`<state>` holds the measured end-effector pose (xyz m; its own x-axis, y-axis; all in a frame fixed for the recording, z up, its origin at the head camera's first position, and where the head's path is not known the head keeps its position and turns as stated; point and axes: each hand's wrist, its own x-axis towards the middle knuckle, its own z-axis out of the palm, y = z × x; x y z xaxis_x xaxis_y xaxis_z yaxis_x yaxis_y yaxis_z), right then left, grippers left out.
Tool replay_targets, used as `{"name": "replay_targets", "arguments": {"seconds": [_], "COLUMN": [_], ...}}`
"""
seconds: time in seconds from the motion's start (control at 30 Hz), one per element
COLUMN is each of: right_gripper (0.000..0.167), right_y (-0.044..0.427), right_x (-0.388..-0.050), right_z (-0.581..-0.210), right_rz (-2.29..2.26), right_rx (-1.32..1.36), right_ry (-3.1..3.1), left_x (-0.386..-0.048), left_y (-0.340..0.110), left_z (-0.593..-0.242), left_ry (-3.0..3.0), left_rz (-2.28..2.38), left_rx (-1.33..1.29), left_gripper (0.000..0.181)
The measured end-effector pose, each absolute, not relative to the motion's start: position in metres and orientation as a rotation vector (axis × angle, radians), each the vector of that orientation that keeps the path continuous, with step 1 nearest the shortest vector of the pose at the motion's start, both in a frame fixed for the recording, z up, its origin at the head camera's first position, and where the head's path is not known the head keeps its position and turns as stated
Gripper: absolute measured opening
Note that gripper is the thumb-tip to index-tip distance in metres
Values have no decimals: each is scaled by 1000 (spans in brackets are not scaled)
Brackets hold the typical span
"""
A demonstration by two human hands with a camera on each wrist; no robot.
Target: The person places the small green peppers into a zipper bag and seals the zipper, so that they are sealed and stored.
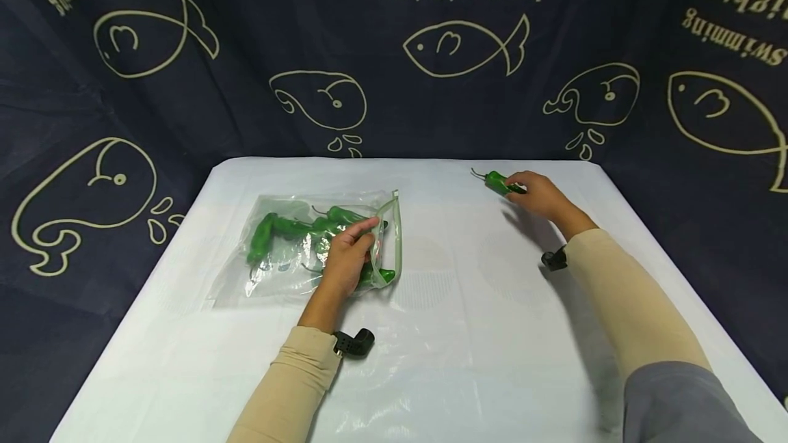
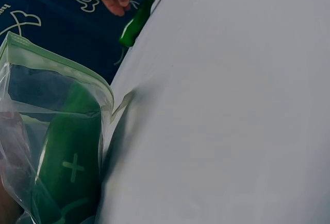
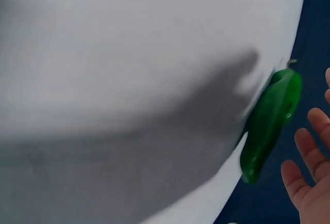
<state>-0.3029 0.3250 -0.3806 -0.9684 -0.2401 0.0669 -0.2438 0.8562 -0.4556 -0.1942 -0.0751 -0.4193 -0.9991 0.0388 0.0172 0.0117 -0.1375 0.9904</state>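
In the upper right of the head view, the right hand [image 1: 538,195] was over one end of a green pepper [image 1: 496,182] near the counter's [image 1: 523,361] far edge, fingers apart. A sound hold called for the pepper's body, not its thin stem. Left of centre, the left hand [image 1: 345,262] touched the clear bag [image 1: 230,286] of peppers; whether it pinched was unclear. The bag's narrow mouth seemed the likeliest snag.
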Motion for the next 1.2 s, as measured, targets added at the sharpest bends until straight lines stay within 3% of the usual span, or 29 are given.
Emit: {"name": "replay_targets", "arguments": {"seconds": [0.73,1.2], "right_gripper": [49,35], "right_y": [336,333], "right_x": [-319,-328], "right_z": [-403,-413], "right_rz": [735,710], "right_rx": [235,164], "right_ry": [-3107,-3046], "left_x": [-194,-195], "left_y": [-73,-74], "left_z": [-421,-421], "left_ry": [2037,2049], "left_rz": [2377,2378], "left_rx": [65,41], "left_gripper": [36,36]}}
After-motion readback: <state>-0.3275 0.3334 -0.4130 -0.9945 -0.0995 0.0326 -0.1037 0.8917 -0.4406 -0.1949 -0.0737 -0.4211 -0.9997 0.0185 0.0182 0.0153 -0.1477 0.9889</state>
